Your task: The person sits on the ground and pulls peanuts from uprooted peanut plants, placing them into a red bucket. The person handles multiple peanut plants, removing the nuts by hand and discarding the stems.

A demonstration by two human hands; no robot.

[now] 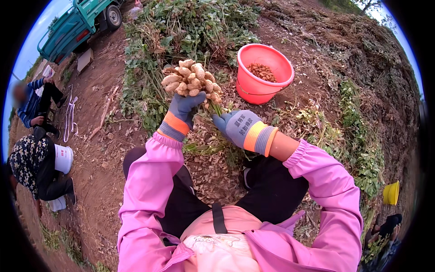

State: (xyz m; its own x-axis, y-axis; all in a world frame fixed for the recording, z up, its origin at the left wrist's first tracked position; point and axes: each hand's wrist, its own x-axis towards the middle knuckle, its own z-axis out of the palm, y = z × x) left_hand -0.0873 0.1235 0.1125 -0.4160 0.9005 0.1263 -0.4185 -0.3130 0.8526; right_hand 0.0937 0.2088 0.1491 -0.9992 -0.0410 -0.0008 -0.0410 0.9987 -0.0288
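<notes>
A dense cluster of pale peanut pods point(192, 77) hangs together at the root end of a bunch of peanut plants. My left hand point(186, 107), in a grey-blue work glove with an orange cuff, is closed just under the pods. My right hand point(239, 127), gloved alike, grips the green stems point(216, 108) a little lower. The leafy ends trail down between my knees. Right of the pods stands a pink-red plastic bucket point(247, 89), with a layer of loose peanuts point(262, 72) at its bottom.
A heap of peanut vines point(190, 30) lies ahead, more vines point(360, 142) to the right. At left sit two people, one beside a white bucket point(64, 159). A green cargo tricycle point(80, 25) is at the upper left, a yellow bucket point(391, 193) far right near another person.
</notes>
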